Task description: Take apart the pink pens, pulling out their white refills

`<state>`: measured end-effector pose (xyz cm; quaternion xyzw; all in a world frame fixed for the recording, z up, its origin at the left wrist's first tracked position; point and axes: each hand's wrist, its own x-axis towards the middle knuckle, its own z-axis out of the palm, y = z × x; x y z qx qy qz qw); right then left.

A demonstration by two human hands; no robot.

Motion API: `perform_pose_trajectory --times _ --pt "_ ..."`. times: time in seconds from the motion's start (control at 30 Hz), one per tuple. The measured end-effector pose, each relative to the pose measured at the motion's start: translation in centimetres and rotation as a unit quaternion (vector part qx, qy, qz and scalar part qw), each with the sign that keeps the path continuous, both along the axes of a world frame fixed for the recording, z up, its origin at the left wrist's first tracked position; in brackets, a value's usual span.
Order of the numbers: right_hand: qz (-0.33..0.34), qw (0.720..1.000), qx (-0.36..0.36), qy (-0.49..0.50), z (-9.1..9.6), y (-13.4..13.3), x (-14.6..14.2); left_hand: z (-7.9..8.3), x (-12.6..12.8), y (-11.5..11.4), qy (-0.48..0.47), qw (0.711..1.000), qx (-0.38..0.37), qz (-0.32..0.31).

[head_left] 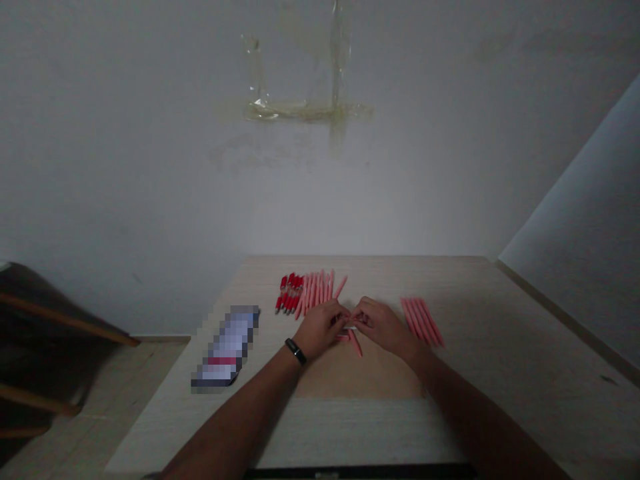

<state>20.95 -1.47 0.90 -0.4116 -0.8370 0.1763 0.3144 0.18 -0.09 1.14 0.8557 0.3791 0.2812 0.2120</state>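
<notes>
My left hand (323,327) and my right hand (383,325) meet at the middle of a pale wooden table (500,373), fingers curled together around a small pink pen part (354,340) that pokes out below them. A thin light piece shows between the fingertips. Behind my left hand lies a row of pink pen barrels (320,290) with several red pens (289,293) at its left end. Right of my right hand rests another small group of pink barrels (423,321). A dark band circles my left wrist.
A blurred-out flat object (227,347) lies on the table's left side. A brown mat (360,377) sits under my hands. A dark wooden chair (45,353) stands at the far left. The wall behind carries old tape marks (310,110).
</notes>
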Motion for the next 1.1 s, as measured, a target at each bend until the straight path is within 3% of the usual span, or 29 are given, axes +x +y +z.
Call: perform_pose_trajectory --times 0.27,0.43,0.63,0.8,0.93,1.1 --pt "-0.009 1.000 -0.007 0.005 -0.6 0.2 0.2 -0.1 0.0 0.1 0.008 1.000 -0.018 -0.011" --pt "-0.012 0.998 0.012 -0.055 -0.4 0.0 0.2 -0.5 -0.1 0.3 -0.042 0.995 -0.084 -0.015" --pt "0.000 1.000 0.006 -0.025 -0.4 0.0 -0.4 -0.1 0.0 0.1 -0.064 0.990 -0.124 -0.012" --pt "-0.021 0.999 0.008 -0.033 -0.6 0.3 0.1 0.7 -1.0 0.3 0.036 0.996 -0.081 0.020" --pt "-0.034 0.999 0.008 -0.039 -1.0 0.7 0.6 1.0 -2.2 0.8 0.155 0.987 -0.035 -0.014" --pt "-0.028 0.999 -0.002 -0.039 -1.1 0.7 0.6 0.8 -2.2 0.7 0.227 0.973 -0.022 -0.037"
